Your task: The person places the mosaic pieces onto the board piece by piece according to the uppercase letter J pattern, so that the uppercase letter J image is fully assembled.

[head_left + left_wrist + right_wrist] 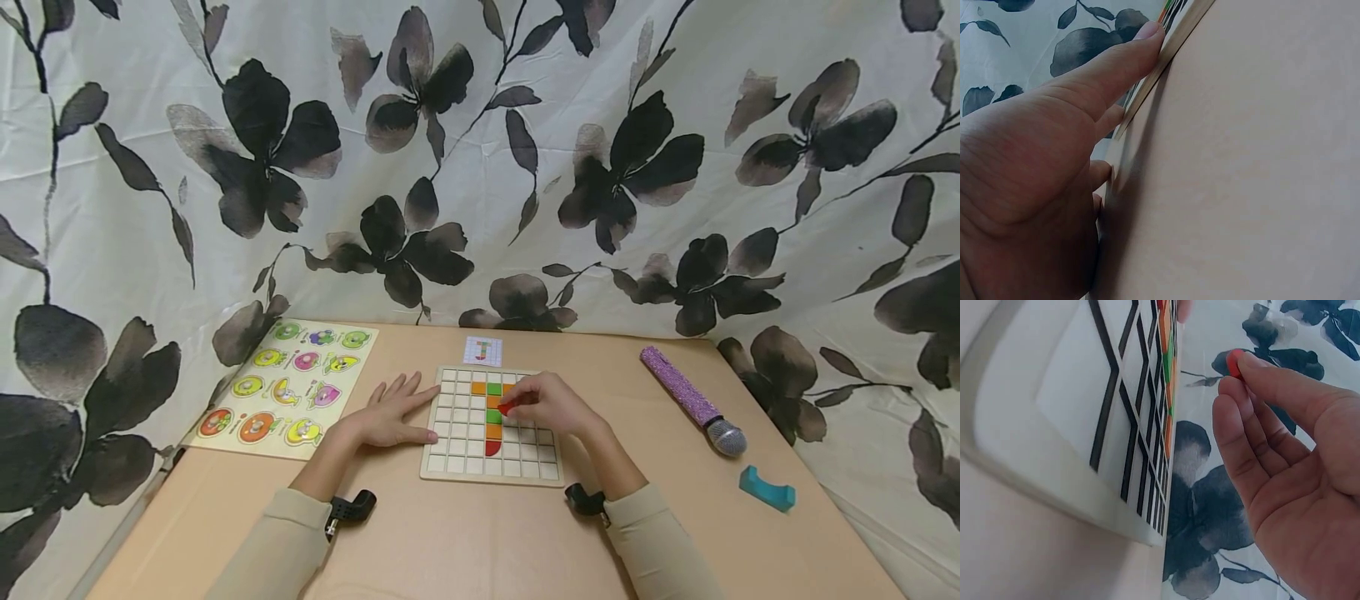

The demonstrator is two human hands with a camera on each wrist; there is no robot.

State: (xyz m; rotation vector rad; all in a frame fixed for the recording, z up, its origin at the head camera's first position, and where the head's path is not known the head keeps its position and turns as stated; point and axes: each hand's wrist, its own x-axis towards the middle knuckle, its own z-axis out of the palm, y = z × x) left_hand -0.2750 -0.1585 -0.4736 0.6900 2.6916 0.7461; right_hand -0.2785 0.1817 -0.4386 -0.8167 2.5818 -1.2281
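Note:
A square wooden grid board (491, 481) with white cells lies on the table. Orange and green square tiles (493, 416) form a short row and a column on it, with a red rounded tile (492, 448) at the column's bottom. My right hand (551, 404) pinches a small red piece (1234, 364) between thumb and fingertips, above the board's surface in the right wrist view. My left hand (390, 415) lies with spread fingers at the board's left edge. In the left wrist view its thumb (1129, 53) touches that edge.
A small card (482, 351) with a coloured pattern lies behind the board. A sheet of cartoon fruit pictures (296, 396) is at the left. To the right lie a purple glittery microphone (682, 390) and a teal curved block (767, 490). A floral curtain (517, 192) hangs behind the table.

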